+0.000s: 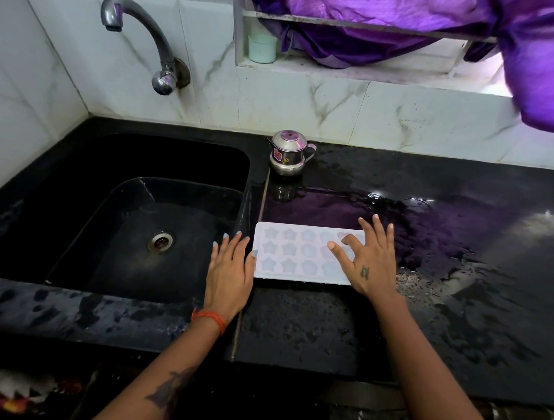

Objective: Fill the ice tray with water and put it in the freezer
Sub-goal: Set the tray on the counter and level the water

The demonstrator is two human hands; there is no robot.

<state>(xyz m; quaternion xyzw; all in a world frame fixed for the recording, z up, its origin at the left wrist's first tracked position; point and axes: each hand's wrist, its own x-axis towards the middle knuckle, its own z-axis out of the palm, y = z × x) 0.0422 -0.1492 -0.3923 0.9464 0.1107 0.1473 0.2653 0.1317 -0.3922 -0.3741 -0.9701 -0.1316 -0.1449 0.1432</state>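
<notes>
The pale, flat plastic ice tray with star- and flower-shaped wells (294,253) lies flat on the wet black stone counter (312,321), just right of the black sink basin (82,171) and near the counter's front edge. The left hand (229,271) rests beside the tray's left end, fingers straight and spread, the thumb touching the tray's edge. The right hand (366,257) lies over the tray's right end, fingers splayed and relaxed, covering the last wells — neither hand has closed on anything.

Whether the wells hold water I cannot tell; they look pale blue and dull, with no clear shine. The curved metal tap (140,38) on the tiled wall shows no stream, and it stands well apart from the tray, over the far left of the basin. The counter around and behind the tray is puddled with water.

My reading is that the hands are settling at either end to take the tray up. If it is dry, the next move is a lift across to the sink and under the spout. If it is full, it calls for a level, two-ended carry — that thin, soft-looking tray may bow and spill, and the wet stone gives little purchase. No freezer is in sight.

A small lidded steel pot (288,153) stands behind the tray, near the wall, clear of the lift.
</notes>
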